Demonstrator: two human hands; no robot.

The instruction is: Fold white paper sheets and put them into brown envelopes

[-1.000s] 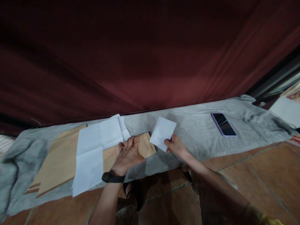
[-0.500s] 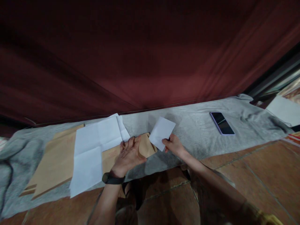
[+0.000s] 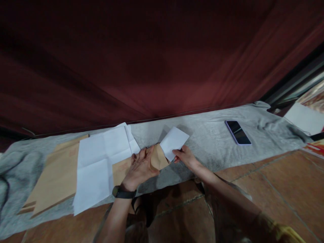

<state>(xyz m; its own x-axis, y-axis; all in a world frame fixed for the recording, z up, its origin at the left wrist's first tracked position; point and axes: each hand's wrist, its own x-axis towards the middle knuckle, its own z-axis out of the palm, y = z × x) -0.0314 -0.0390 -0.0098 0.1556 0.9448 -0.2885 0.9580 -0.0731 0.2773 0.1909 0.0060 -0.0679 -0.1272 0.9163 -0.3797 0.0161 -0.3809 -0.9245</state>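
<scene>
My left hand (image 3: 140,167) lies flat with fingers stretched out on a small brown envelope (image 3: 158,157), whose right end is lifted. My right hand (image 3: 184,156) pinches the lower corner of a folded white paper (image 3: 174,140), held just right of the envelope's raised end and touching it. A black band sits on my left wrist.
A grey cloth (image 3: 207,135) covers the strip in front of a dark red curtain (image 3: 152,57). An unfolded white sheet (image 3: 98,162) lies over larger brown envelopes (image 3: 55,177) at the left. A phone (image 3: 238,132) rests on the cloth at the right. Terracotta floor tiles (image 3: 278,182) lie nearer me.
My right hand has brought the folded white paper slightly left and down toward the envelope's raised end. My left hand stays on the envelope.
</scene>
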